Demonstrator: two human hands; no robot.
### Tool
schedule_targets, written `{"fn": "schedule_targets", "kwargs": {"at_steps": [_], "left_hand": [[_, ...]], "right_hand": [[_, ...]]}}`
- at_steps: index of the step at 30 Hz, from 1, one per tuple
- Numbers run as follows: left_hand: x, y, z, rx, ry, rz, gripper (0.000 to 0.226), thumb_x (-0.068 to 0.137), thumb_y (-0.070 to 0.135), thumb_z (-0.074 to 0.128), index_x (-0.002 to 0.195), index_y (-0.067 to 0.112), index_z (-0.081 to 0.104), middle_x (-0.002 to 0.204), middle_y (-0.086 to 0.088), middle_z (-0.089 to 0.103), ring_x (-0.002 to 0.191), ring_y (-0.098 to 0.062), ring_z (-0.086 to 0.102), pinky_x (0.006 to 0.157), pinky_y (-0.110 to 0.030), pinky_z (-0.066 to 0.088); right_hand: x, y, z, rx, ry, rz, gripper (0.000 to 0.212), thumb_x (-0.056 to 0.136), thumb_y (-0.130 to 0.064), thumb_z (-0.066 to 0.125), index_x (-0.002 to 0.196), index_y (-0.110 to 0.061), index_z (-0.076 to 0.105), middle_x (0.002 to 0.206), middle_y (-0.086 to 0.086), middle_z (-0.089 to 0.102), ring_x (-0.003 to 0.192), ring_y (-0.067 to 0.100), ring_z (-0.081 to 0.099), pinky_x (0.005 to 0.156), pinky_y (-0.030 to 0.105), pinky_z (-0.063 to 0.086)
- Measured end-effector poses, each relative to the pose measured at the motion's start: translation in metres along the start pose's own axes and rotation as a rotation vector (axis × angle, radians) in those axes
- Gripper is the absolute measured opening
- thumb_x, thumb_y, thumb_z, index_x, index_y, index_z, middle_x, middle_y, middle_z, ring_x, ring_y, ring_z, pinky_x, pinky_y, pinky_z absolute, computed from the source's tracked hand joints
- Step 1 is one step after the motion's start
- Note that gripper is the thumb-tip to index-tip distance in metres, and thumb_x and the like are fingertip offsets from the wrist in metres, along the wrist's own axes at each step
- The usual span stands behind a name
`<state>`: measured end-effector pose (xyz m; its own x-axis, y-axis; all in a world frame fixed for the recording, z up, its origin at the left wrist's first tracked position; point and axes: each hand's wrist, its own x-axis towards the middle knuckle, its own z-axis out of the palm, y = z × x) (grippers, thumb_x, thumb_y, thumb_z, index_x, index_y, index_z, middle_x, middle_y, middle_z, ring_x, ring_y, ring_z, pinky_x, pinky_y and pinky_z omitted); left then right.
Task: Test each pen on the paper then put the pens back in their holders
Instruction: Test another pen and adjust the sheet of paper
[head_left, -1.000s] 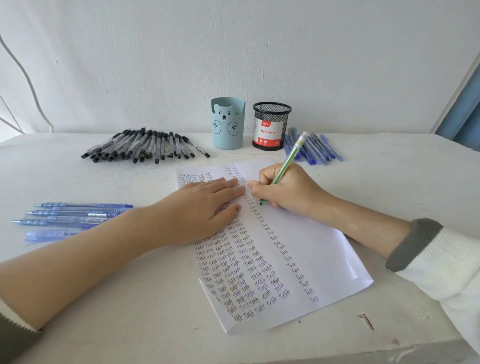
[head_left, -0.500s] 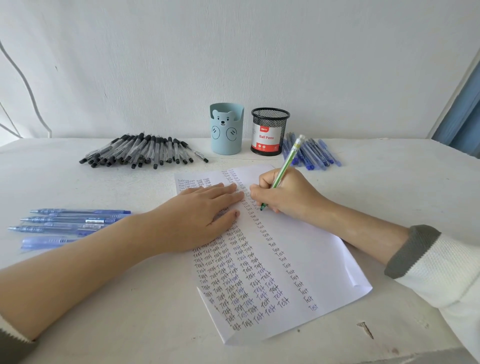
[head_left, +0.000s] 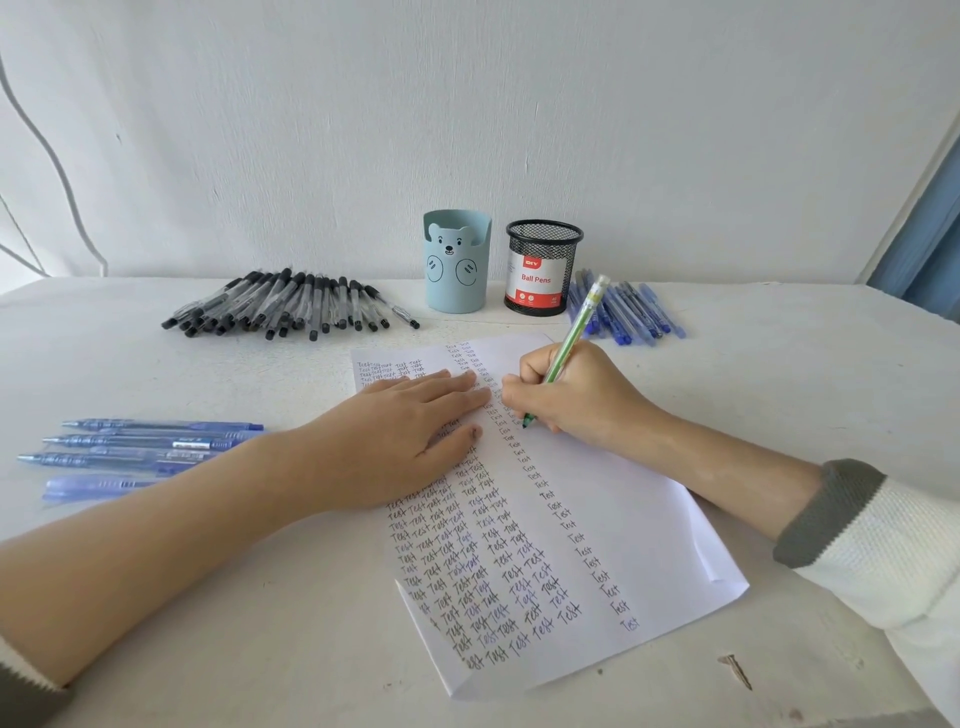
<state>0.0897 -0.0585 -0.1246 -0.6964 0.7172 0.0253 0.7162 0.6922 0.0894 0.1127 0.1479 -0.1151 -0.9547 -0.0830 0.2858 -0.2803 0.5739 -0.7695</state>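
A white sheet of paper (head_left: 613, 525) lies in front of me, filled with columns of the written word "Test". My left hand (head_left: 400, 441) rests flat on its upper left part, fingers straight. My right hand (head_left: 566, 389) grips a green pen (head_left: 574, 332) with its tip down on the paper near the top of a column. At the back stand a light blue bear holder (head_left: 456, 262) and a black mesh holder (head_left: 543, 267) labelled "Ball Pens".
A pile of several black pens (head_left: 291, 306) lies at the back left. Several blue pens (head_left: 631, 309) lie right of the mesh holder. Several more blue pens (head_left: 140, 447) lie at the left, partly under my left forearm. A white wall stands behind the table.
The pen tip has stayed at about the same spot on the paper while my right hand shifted slightly. My left hand has not moved on the sheet.
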Motion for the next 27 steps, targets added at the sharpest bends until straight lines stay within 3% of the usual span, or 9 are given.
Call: {"fn": "schedule_targets", "kwargs": {"at_steps": [3, 7, 11, 15, 22, 24, 27], "left_hand": [[-0.0003, -0.0009, 0.0005, -0.001, 0.000, 0.004, 0.078, 0.082, 0.069, -0.002, 0.153, 0.040, 0.009, 0.161, 0.016, 0.007, 0.147, -0.003, 0.008, 0.119, -0.026, 0.006], [0.0005, -0.0009, 0.0007, -0.003, 0.005, 0.004, 0.082, 0.078, 0.070, -0.004, 0.153, 0.040, 0.010, 0.161, 0.016, 0.008, 0.147, -0.003, 0.008, 0.121, -0.028, 0.007], [0.0004, -0.0006, 0.0011, -0.009, 0.008, 0.007, 0.082, 0.078, 0.070, -0.004, 0.153, 0.040, 0.010, 0.161, 0.016, 0.008, 0.147, -0.003, 0.008, 0.121, -0.028, 0.007], [0.0004, -0.0012, 0.0015, -0.009, 0.013, 0.007, 0.081, 0.078, 0.070, -0.003, 0.153, 0.040, 0.010, 0.161, 0.016, 0.008, 0.147, -0.003, 0.008, 0.121, -0.028, 0.007], [0.0012, -0.0024, 0.0021, -0.013, 0.016, 0.011, 0.080, 0.080, 0.069, -0.003, 0.153, 0.040, 0.010, 0.161, 0.016, 0.008, 0.147, -0.002, 0.008, 0.121, -0.029, 0.007], [0.0008, -0.0027, 0.0023, -0.015, 0.015, 0.014, 0.079, 0.080, 0.069, -0.002, 0.153, 0.040, 0.010, 0.161, 0.016, 0.008, 0.147, -0.002, 0.008, 0.121, -0.030, 0.008], [0.0004, -0.0033, 0.0025, -0.010, 0.008, 0.014, 0.078, 0.081, 0.069, -0.002, 0.153, 0.040, 0.009, 0.161, 0.015, 0.008, 0.147, -0.002, 0.008, 0.122, -0.031, 0.009]], "right_hand": [[0.0002, 0.0006, 0.0005, -0.001, 0.007, -0.006, 0.049, 0.087, -0.010, 0.066, 0.045, -0.015, 0.040, 0.036, -0.009, 0.045, 0.070, 0.039, 0.065, 0.052, 0.020, 0.043], [0.0009, 0.0033, 0.0014, -0.021, 0.005, -0.003, 0.049, 0.086, -0.010, 0.066, 0.045, -0.015, 0.040, 0.035, -0.008, 0.045, 0.058, 0.024, 0.061, 0.053, 0.022, 0.043], [0.0013, 0.0038, 0.0015, -0.022, 0.004, 0.002, 0.048, 0.086, -0.010, 0.066, 0.046, -0.013, 0.040, 0.034, -0.008, 0.043, 0.059, 0.026, 0.061, 0.050, 0.020, 0.040], [0.0027, 0.0060, 0.0015, -0.018, 0.008, 0.005, 0.051, 0.085, -0.009, 0.066, 0.044, -0.016, 0.036, 0.034, -0.008, 0.039, 0.051, 0.018, 0.055, 0.049, 0.022, 0.039], [0.0025, 0.0061, 0.0007, -0.013, 0.009, 0.028, 0.046, 0.086, -0.011, 0.065, 0.049, -0.013, 0.039, 0.035, -0.011, 0.044, 0.053, 0.019, 0.053, 0.050, 0.022, 0.037], [0.0035, 0.0061, 0.0005, -0.020, 0.009, 0.020, 0.046, 0.084, -0.012, 0.066, 0.048, -0.013, 0.039, 0.036, -0.009, 0.042, 0.051, 0.030, 0.053, 0.051, 0.023, 0.038], [0.0065, 0.0089, 0.0014, -0.026, 0.008, 0.012, 0.046, 0.081, -0.012, 0.065, 0.044, -0.015, 0.037, 0.038, -0.006, 0.034, 0.064, 0.044, 0.060, 0.050, 0.024, 0.038]]}}
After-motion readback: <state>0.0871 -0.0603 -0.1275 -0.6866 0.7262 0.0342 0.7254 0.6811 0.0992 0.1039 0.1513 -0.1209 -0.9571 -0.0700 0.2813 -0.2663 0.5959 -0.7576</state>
